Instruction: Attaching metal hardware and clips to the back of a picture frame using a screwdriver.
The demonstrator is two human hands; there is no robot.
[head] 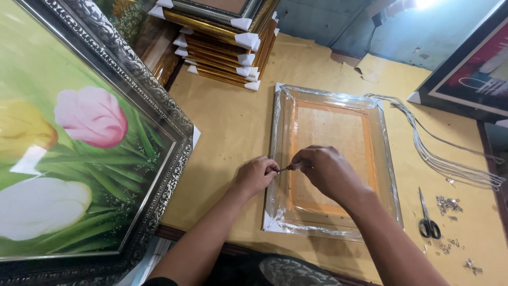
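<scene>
Near the table's [233,122] front edge lay a plastic-wrapped frame [330,159], face down. The left hand [256,175] steadied its left rail, fingers curled against it, while the right hand [326,170] pinched a small tool [288,168] there. Scissors [427,220] lay toward the right edge.

Left hand [255,176] curled, right hand [324,168] pinching, fingertips meeting; forearms angled inward
</scene>
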